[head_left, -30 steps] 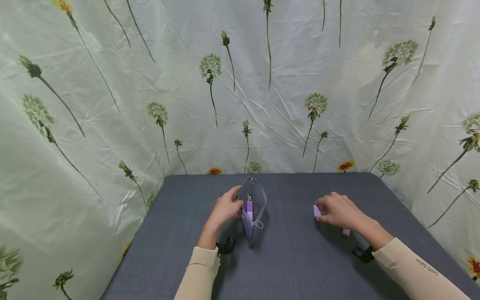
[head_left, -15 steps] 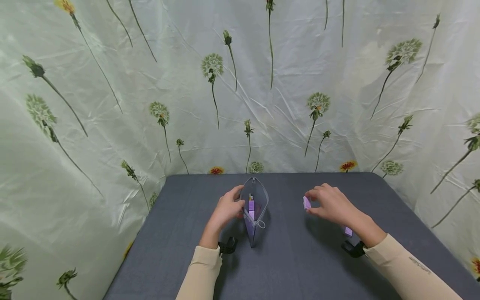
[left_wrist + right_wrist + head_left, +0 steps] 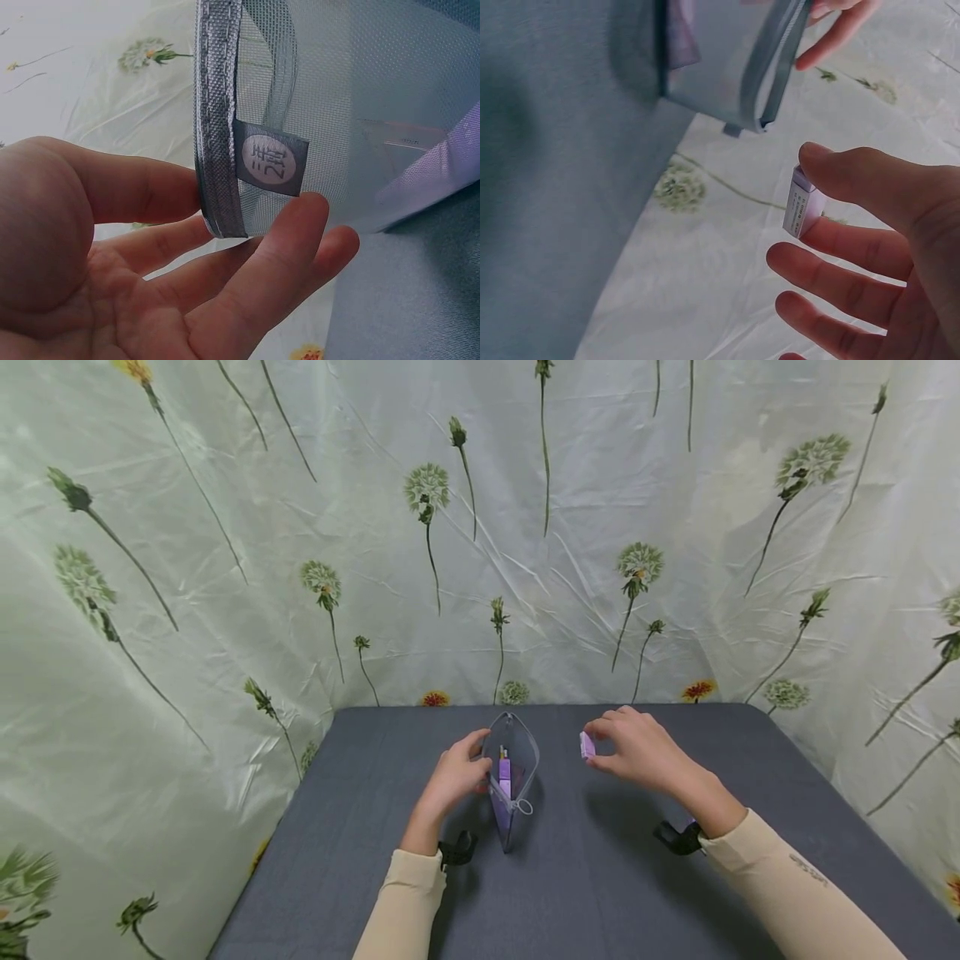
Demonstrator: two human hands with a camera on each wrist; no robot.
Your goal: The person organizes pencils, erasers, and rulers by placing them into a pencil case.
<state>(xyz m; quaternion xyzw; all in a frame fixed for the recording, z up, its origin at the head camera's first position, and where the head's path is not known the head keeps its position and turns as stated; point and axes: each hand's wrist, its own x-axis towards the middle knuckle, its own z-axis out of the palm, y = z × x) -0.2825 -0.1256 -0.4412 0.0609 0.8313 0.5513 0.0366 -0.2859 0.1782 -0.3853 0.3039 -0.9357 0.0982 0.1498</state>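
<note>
A grey mesh zip pouch (image 3: 501, 818) stands upright on the table, its mouth spread wide. My left hand (image 3: 452, 777) pinches the left side of its rim between thumb and fingers; a fabric tag (image 3: 271, 157) lies by the fingertips in the left wrist view. Inside the pouch are purple boxy items (image 3: 505, 770) and a thin yellow-tipped piece. To the right of the pouch, my right hand (image 3: 641, 752) is raised above the table. Between thumb and index finger it pinches a small lilac block (image 3: 804, 202) with a printed white side; the other fingers are spread.
The dark grey table (image 3: 390, 893) ends at a floral curtain (image 3: 570, 527) behind and at the sides. A sliver of another purple piece shows beside my right wrist, mostly covered by it. A zipper ring (image 3: 525, 807) hangs at the pouch's near end.
My right hand has risen from the table and moved left toward the pouch, carrying the lilac block. My left hand keeps its grip on the pouch rim.
</note>
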